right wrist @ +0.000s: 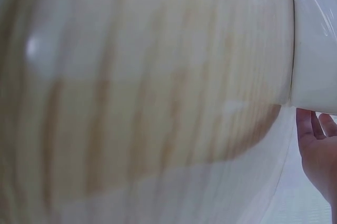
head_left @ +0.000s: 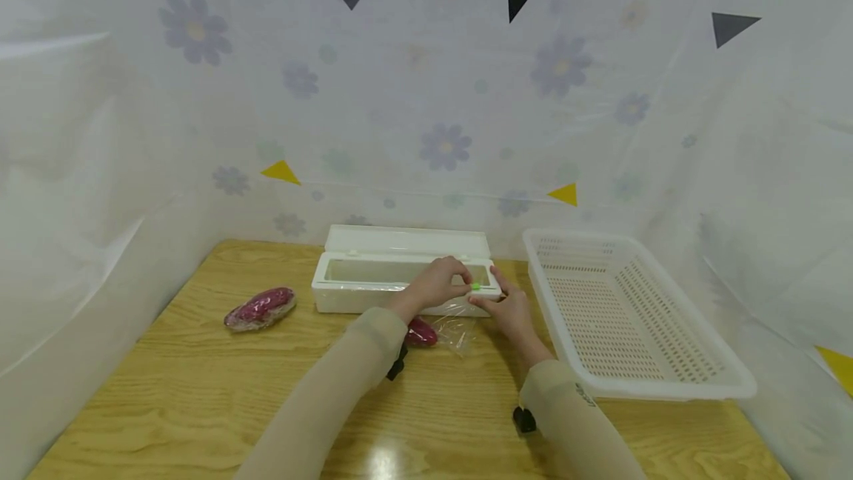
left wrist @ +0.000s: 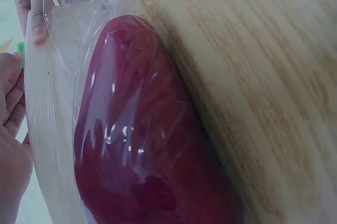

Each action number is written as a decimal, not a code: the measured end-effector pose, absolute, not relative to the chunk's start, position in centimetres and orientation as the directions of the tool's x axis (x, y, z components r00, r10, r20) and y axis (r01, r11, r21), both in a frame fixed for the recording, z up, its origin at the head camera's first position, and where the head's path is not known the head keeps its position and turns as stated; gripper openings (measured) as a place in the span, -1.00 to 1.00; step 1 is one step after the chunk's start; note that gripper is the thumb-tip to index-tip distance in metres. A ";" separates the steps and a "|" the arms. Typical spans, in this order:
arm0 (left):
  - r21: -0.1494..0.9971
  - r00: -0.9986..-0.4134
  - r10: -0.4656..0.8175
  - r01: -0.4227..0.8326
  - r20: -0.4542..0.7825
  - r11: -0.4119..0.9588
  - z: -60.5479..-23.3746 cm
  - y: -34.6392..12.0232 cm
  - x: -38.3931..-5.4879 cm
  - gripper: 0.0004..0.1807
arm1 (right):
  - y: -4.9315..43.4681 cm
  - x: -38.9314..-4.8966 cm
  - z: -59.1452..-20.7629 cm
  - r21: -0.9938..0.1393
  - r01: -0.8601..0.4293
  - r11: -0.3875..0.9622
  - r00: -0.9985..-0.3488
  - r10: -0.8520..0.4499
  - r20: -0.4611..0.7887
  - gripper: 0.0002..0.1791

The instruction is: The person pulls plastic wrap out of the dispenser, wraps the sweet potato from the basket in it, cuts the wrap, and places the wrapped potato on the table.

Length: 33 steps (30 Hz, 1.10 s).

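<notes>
A long white cling film box (head_left: 373,296) stands at the back of the table with its lid (head_left: 406,241) raised. My left hand (head_left: 436,284) reaches over its front edge and pinches a small green slider (head_left: 476,287) near the right end; the slider also shows in the left wrist view (left wrist: 21,50). My right hand (head_left: 509,310) grips the box's right end, thumb on the front edge. Clear film (head_left: 456,330) hangs down the front onto the table. Beneath my left wrist lies a smooth purple-red oblong vegetable (left wrist: 142,124) under film, partly hidden by the arm in the head view.
Another film-wrapped purple-red vegetable (head_left: 261,309) lies on the left of the wooden table (head_left: 200,398). At the right stands a white perforated plastic basket (head_left: 566,317), close beside my right hand. A pale flowered curtain (head_left: 400,95) hangs behind and around the table.
</notes>
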<state>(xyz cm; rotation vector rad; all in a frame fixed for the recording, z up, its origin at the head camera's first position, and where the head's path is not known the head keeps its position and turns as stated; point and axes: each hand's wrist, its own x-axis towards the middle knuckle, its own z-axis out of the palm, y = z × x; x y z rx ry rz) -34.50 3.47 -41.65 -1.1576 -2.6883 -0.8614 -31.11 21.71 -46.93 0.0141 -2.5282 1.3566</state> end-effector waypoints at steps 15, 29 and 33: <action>0.471 -0.728 0.641 0.666 0.243 0.579 -41.4 3.8 -34.6 -0.80 | 22.0 -30.2 -46.8 -0.863 -0.070 0.501 -0.990 0.072 0.122 -0.04; 0.501 -0.743 0.626 0.646 0.239 0.576 -41.9 3.9 -35.4 -0.78 | 22.1 -30.5 -46.9 -0.887 -0.098 0.451 -0.988 0.066 0.143 -0.14; 0.583 -0.751 0.620 0.614 0.227 0.532 -41.9 4.0 -35.6 -0.76 | 22.0 -30.6 -47.0 -0.889 -0.106 0.446 -0.989 0.044 0.140 -0.14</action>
